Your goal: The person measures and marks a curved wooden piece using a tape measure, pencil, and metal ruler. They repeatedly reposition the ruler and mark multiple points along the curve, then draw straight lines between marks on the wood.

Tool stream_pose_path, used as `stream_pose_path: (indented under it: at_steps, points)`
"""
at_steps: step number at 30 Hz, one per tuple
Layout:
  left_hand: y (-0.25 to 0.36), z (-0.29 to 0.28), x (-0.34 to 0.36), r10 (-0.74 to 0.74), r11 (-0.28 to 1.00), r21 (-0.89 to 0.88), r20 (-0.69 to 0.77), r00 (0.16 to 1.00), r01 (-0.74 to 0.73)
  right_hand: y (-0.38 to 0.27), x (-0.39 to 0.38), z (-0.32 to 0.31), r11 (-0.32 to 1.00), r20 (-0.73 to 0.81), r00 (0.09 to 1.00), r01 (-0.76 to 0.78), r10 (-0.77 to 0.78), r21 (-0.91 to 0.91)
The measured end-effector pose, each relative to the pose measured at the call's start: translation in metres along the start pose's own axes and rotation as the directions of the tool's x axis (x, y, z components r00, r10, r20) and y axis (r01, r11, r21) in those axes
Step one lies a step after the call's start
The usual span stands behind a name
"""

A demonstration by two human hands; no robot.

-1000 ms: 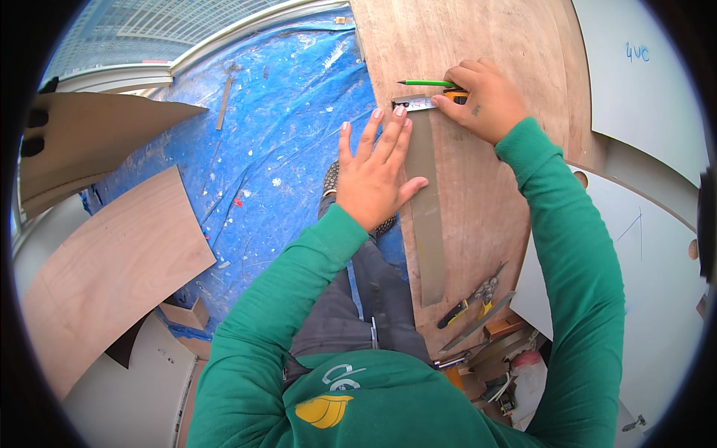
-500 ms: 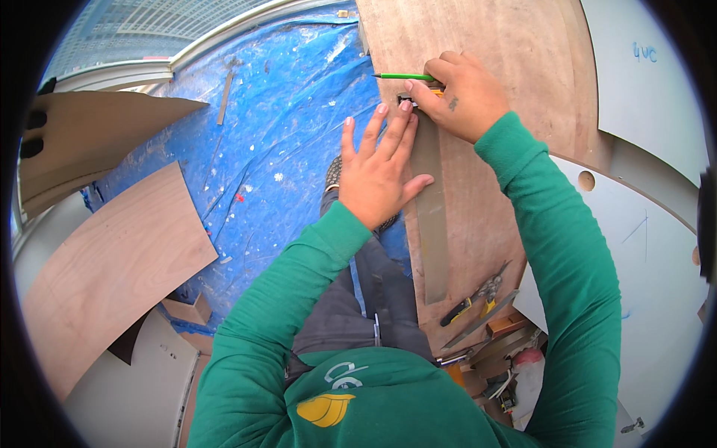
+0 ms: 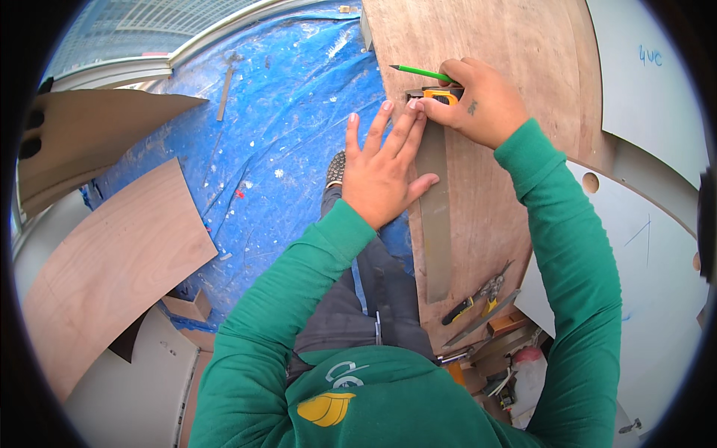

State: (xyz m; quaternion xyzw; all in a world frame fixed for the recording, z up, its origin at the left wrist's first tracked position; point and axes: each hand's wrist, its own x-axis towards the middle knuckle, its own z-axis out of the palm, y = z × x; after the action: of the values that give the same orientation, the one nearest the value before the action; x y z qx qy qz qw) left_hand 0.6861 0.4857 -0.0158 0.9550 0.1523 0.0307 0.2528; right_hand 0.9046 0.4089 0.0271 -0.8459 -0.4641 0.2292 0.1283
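A long grey-brown flat strip (image 3: 436,239) lies lengthwise on a plywood board (image 3: 487,209). Across its far end my right hand (image 3: 485,103) grips a yellow and black tape measure (image 3: 442,95). The same hand pinches a green pencil (image 3: 420,72), its dark tip pointing left. My left hand (image 3: 382,168) is spread flat, fingers stretched forward, thumb over the strip's left edge. Its index and middle fingertips reach the near side of the tape measure, close to my right thumb. Whether they touch the blade is hidden.
Snips with yellow and black handles (image 3: 476,297) lie near the board's close end. Blue sheeting (image 3: 261,179) covers the floor at left, beside a loose plywood panel (image 3: 127,261). White panels (image 3: 635,246) stand at right. An open box of tools (image 3: 508,381) sits near my body.
My right hand has shifted right with the tape measure and pencil, and more of the tape's yellow case shows. The pencil tilts more. My left hand stays nearly in place.
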Motion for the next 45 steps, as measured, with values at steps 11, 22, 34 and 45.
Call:
stream_pose_path:
  at_steps: [11,22,34,45]
  points:
    - [-0.001,0.001,0.000,0.022,1.000,-0.001,-0.008,1.000,-0.022,0.038,-0.011,-0.025,0.939,0.207,0.963,-0.222,0.170,0.261]
    - [0.001,-0.001,0.003,0.050,0.998,0.048,0.023,0.999,-0.051,0.037,-0.021,-0.041,0.845,0.308,0.944,-0.257,0.116,0.469]
    - [0.002,-0.001,0.004,0.046,0.997,0.068,0.034,0.998,-0.048,0.029,-0.021,-0.055,0.791,0.488,0.862,-0.392,0.137,0.471]
    - [0.002,-0.001,0.004,0.046,0.992,0.111,0.072,0.996,-0.054,0.035,-0.012,-0.047,0.843,0.460,0.886,-0.292,0.061,0.451]
